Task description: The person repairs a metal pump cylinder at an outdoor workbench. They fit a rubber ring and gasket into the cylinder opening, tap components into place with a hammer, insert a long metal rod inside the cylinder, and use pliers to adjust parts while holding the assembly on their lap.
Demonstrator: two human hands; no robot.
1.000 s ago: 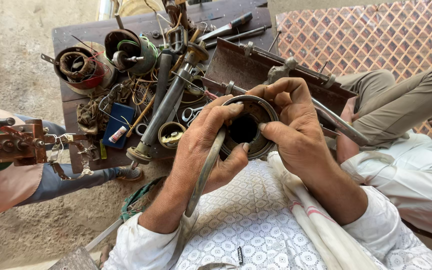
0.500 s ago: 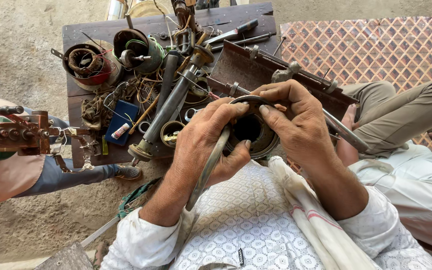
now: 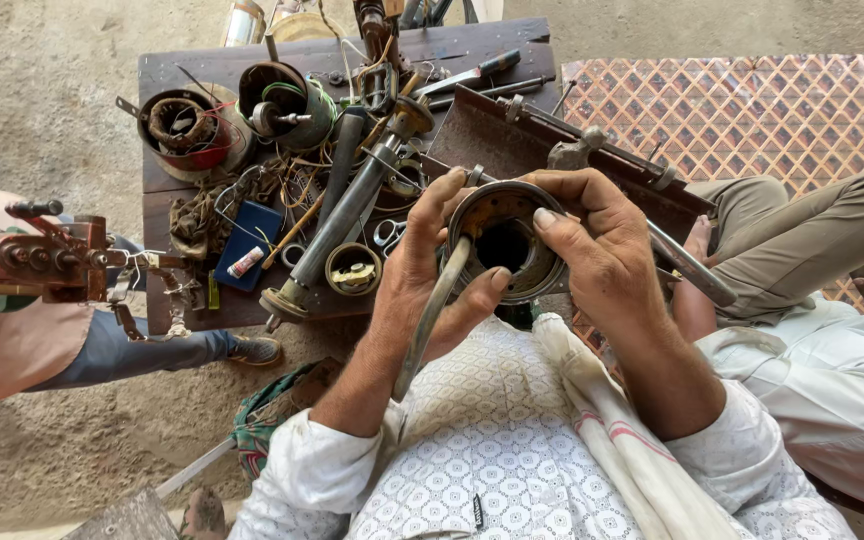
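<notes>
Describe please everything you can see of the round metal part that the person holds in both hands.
The round metal part is a ring-shaped housing of dull grey metal with rusty brown stains inside and a dark hole in its middle. It is held up above the lap, its open face turned toward the camera. The left hand grips its left rim, thumb below; the right hand covers its top and right side, one finger on the inner face. A long flat strip hangs down from its left edge.
</notes>
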